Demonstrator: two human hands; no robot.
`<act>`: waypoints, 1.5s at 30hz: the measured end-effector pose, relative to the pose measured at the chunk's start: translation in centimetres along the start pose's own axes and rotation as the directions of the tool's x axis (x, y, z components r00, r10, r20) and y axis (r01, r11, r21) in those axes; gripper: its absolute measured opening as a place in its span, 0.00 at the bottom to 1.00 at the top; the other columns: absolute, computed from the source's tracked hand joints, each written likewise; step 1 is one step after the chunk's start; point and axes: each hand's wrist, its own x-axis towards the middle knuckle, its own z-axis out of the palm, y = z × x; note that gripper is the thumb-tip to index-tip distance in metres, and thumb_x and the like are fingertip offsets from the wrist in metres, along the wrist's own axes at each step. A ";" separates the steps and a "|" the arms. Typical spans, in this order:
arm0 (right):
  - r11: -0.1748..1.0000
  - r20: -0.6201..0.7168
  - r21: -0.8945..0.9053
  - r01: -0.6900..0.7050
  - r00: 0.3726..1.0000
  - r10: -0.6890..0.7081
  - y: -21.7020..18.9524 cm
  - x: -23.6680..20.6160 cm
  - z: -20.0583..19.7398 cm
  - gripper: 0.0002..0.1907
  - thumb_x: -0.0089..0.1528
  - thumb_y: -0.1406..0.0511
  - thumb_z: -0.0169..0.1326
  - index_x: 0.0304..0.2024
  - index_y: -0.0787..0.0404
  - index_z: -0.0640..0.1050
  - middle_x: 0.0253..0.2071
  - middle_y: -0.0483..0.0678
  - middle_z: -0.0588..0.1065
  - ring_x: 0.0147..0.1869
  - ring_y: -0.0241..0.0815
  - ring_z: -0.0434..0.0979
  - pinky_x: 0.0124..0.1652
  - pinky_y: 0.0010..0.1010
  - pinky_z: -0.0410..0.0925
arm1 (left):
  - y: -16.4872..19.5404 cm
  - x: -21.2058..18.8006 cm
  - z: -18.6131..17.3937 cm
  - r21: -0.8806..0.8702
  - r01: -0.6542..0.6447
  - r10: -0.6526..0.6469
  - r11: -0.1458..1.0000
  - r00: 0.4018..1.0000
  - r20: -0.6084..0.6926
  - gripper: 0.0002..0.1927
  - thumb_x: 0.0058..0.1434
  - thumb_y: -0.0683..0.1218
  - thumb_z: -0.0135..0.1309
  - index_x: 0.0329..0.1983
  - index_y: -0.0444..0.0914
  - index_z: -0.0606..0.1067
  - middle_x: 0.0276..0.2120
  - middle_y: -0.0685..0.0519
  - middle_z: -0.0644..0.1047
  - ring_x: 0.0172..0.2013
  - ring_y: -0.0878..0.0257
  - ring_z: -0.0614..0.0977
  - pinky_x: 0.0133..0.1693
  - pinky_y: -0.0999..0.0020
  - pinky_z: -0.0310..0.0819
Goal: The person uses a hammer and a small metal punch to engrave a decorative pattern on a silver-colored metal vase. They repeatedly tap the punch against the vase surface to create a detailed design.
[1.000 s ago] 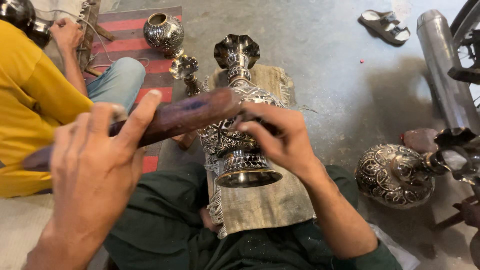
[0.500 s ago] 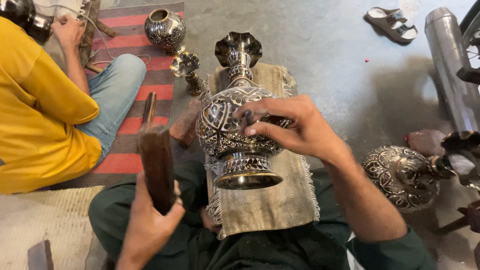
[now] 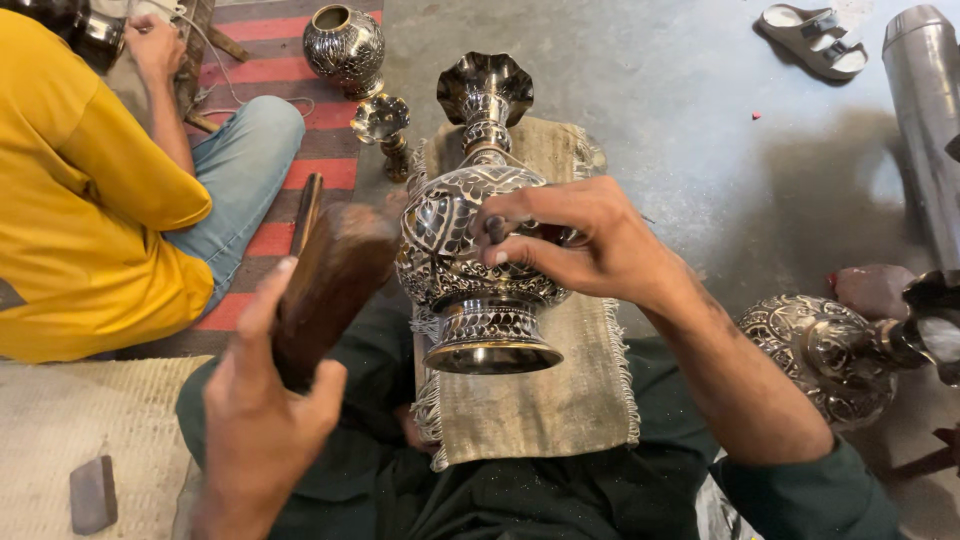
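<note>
An engraved silver-and-black metal vase (image 3: 470, 250) lies on its side on a beige fringed cloth (image 3: 540, 410) over my lap, its fluted mouth pointing away. My right hand (image 3: 570, 245) rests on the vase's belly and pinches a small dark tool against the metal. My left hand (image 3: 265, 410) grips a dark wooden block (image 3: 330, 280), held upright just left of the vase, its top blurred.
A person in a yellow shirt and jeans (image 3: 110, 200) sits at left on a red striped rug. A round engraved pot (image 3: 345, 45) and a small stand (image 3: 385, 125) lie beyond. Another engraved vessel (image 3: 825, 355) lies at right, near a steel cylinder (image 3: 925, 110) and a sandal (image 3: 815, 40).
My left hand brought the wooden block down from across the vase to my left side, then swung it back up toward the vase. My right hand stayed on the vase.
</note>
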 end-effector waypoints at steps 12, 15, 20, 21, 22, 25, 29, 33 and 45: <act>0.997 0.001 -0.047 0.057 0.998 -0.057 1.6 -0.7 0.2 0.12 0.65 0.63 0.62 0.50 0.58 0.82 0.37 0.45 0.84 0.33 0.32 0.84 0.31 0.23 0.74 | 3.7 3.8 -2.2 0.257 -0.153 0.155 0.954 0.988 0.012 0.42 0.50 0.34 0.63 0.68 0.45 0.65 0.42 0.48 0.75 0.41 0.47 0.80 0.45 0.49 0.73; 0.991 -0.001 -0.072 0.114 0.993 -0.114 2.5 -0.5 0.5 0.10 0.66 0.61 0.62 0.48 0.57 0.82 0.38 0.45 0.84 0.32 0.30 0.83 0.29 0.21 0.74 | 3.8 4.4 -2.3 0.235 -0.214 0.211 0.948 0.977 0.038 0.42 0.50 0.33 0.62 0.69 0.44 0.65 0.45 0.47 0.75 0.45 0.44 0.78 0.48 0.48 0.72; 0.990 0.001 -0.075 0.121 0.993 -0.121 3.1 -0.9 0.6 0.10 0.66 0.60 0.62 0.47 0.56 0.83 0.36 0.44 0.84 0.29 0.29 0.80 0.27 0.22 0.71 | 3.6 4.2 -1.9 0.376 -0.240 0.245 0.895 0.969 0.035 0.40 0.56 0.35 0.61 0.72 0.48 0.66 0.42 0.50 0.74 0.44 0.48 0.78 0.48 0.52 0.70; 0.990 0.001 -0.072 0.125 0.992 -0.125 3.1 -0.9 0.6 0.10 0.66 0.60 0.62 0.48 0.56 0.83 0.37 0.44 0.84 0.30 0.29 0.80 0.27 0.22 0.71 | 3.5 4.2 -1.8 0.266 -0.227 0.235 0.937 0.972 0.003 0.39 0.59 0.36 0.60 0.73 0.47 0.64 0.45 0.50 0.74 0.46 0.49 0.78 0.50 0.54 0.70; 0.989 0.004 -0.067 0.128 0.992 -0.128 3.1 -0.9 0.6 0.10 0.66 0.60 0.62 0.48 0.56 0.83 0.37 0.44 0.84 0.30 0.29 0.80 0.27 0.22 0.71 | 3.5 4.1 -1.8 0.273 -0.229 0.238 0.934 0.971 0.001 0.39 0.58 0.36 0.60 0.73 0.47 0.64 0.45 0.50 0.74 0.45 0.49 0.78 0.50 0.54 0.70; 0.989 0.008 -0.069 0.132 0.991 -0.132 2.9 -0.7 0.4 0.10 0.66 0.61 0.63 0.47 0.56 0.83 0.36 0.44 0.84 0.30 0.30 0.80 0.27 0.22 0.71 | 3.2 4.0 -2.1 0.513 -0.263 0.269 0.817 0.961 0.063 0.40 0.52 0.35 0.64 0.69 0.48 0.68 0.40 0.49 0.75 0.40 0.48 0.78 0.45 0.49 0.69; 0.990 0.007 -0.075 0.118 0.993 -0.118 2.4 -0.6 0.2 0.12 0.65 0.60 0.63 0.48 0.57 0.83 0.33 0.44 0.83 0.29 0.30 0.80 0.27 0.23 0.70 | 2.9 3.9 -1.9 0.254 -0.207 0.220 0.945 0.975 -0.021 0.37 0.58 0.36 0.60 0.71 0.47 0.66 0.46 0.50 0.74 0.47 0.49 0.78 0.52 0.53 0.70; 0.990 0.013 -0.102 0.093 0.996 -0.093 2.5 -0.7 0.2 0.15 0.62 0.60 0.64 0.49 0.59 0.84 0.29 0.44 0.82 0.24 0.31 0.76 0.23 0.26 0.65 | 2.7 3.8 -1.6 0.347 -0.236 0.260 0.908 0.965 -0.023 0.35 0.62 0.37 0.62 0.71 0.48 0.66 0.45 0.51 0.74 0.46 0.52 0.77 0.51 0.55 0.68; 0.993 0.054 -0.049 0.107 0.993 -0.105 2.8 -0.5 0.2 0.11 0.64 0.61 0.62 0.45 0.58 0.84 0.33 0.45 0.84 0.26 0.30 0.80 0.24 0.24 0.70 | 2.4 4.2 -1.6 0.420 -0.237 0.259 0.876 0.966 0.005 0.38 0.56 0.37 0.65 0.71 0.48 0.68 0.44 0.49 0.73 0.47 0.49 0.78 0.53 0.51 0.68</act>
